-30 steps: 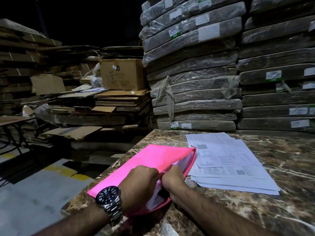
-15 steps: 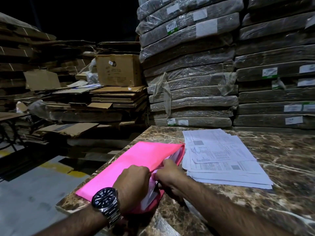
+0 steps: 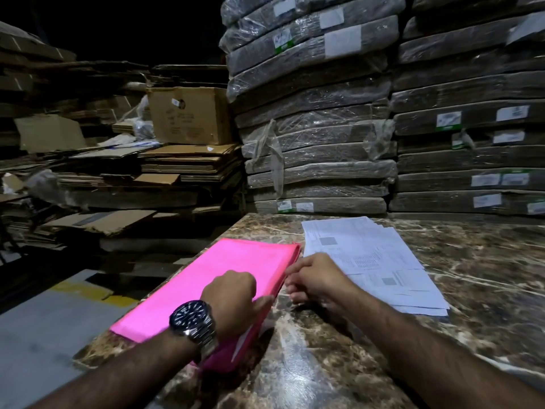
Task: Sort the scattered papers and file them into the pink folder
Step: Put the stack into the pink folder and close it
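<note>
Filing stage, I'd judge, on the head camera: the pink folder (image 3: 230, 278) lies closed and flat at the marble tabletop's (image 3: 472, 276) left corner, with a white sheet edge peeking out at its near end. The left hand (image 3: 233, 296), wristwatch (image 3: 191, 317) showing, rests on the cover with fingers curled under and thumb at the open edge; I can't tell whether it pinches the cover. The right hand (image 3: 318, 281) sits just beside that edge, loosely curled and holding nothing. The stack of printed papers (image 3: 368, 261) lies fanned just right of the folder, unfiled. The likely next move: lift the cover and feed in squared-up sheets.
</note>
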